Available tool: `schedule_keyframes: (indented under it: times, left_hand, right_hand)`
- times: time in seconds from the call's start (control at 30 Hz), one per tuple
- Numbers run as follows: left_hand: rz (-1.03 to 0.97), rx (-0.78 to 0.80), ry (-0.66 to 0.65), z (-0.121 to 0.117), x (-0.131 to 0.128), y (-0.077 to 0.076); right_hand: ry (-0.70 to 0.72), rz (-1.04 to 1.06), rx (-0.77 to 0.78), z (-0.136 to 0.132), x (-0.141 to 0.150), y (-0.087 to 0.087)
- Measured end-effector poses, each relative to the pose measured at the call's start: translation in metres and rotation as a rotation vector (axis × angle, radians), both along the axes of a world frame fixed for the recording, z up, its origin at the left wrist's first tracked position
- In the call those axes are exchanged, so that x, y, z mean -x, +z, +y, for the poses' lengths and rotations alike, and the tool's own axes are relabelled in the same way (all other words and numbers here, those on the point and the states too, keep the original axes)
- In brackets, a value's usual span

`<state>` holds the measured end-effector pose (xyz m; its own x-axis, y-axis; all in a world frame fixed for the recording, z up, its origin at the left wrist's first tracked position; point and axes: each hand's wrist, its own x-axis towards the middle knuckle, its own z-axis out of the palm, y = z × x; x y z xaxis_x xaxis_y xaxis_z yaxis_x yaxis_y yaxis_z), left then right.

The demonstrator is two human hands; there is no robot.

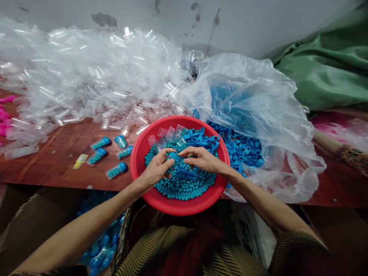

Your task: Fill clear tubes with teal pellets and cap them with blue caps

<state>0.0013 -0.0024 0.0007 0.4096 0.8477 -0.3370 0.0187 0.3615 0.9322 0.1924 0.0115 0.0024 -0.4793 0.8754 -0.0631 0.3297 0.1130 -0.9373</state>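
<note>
Both my hands are over a red basin (136,163) of small teal beads (184,191). My left hand (156,165) has its thumb and fingers closed round a small blue-filled piece (173,156), which looks like a clear tube with beads. Close to its right end, my right hand (202,159) has its fingers bent and thumb drawn in; whatever they pinch is too small to make out. Blue scoop-shaped plastic pieces (201,138) rest on the beads at the basin's back right, with several more blue pieces (185,173) below my hands. Empty clear tubes (170,133) lie at its back.
A big heap of clear tubes (109,73) covers the table's back left. Several bead-filled tubes with blue caps (117,170) lie left of the basin, near a yellow label (80,161). A plastic bag (276,99) spills blue pieces (241,149) at right. Another person's arm (330,142) is far right.
</note>
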Motion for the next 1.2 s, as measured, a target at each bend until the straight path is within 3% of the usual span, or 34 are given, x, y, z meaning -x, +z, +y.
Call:
schedule_keyframes:
  times: [0.07, 0.17, 0.27, 0.4, 0.57, 0.8, 1.0, 1.1, 1.2]
  left_hand:
    - [0.011, -0.018, -0.041, 0.0, 0.0, 0.0]
    - [0.016, -0.023, -0.024, -0.002, -0.003, -0.001]
    - [-0.005, -0.056, 0.043, -0.005, -0.008, -0.001]
    - [-0.039, -0.097, 0.12, -0.01, -0.014, 0.002]
    - [-0.087, -0.123, 0.143, -0.013, -0.014, 0.005]
    - [-0.096, -0.106, 0.189, -0.018, -0.02, 0.005]
    - [-0.04, -0.083, 0.271, -0.016, -0.031, 0.0]
    - [0.028, -0.147, 0.28, -0.01, -0.032, -0.002]
    - [0.061, -0.205, 0.243, -0.001, -0.023, 0.006]
  right_hand:
    - [-0.064, 0.1, 0.14, 0.007, -0.005, 0.0]
    - [-0.207, 0.144, 0.158, 0.007, 0.0, -0.003]
    - [-0.202, 0.027, -0.046, -0.005, 0.012, -0.002]
    - [-0.039, -0.249, -0.34, -0.023, 0.024, 0.007]
    - [-0.018, -0.497, -0.417, -0.034, 0.03, 0.009]
    - [-0.125, -0.522, -0.543, -0.041, 0.039, -0.002]
    - [-0.122, -0.655, -0.554, -0.039, 0.045, -0.008]
    - [-0.093, -0.653, -0.476, -0.034, 0.044, 0.0]
    - [-0.022, -0.534, -0.43, -0.026, 0.036, 0.012]
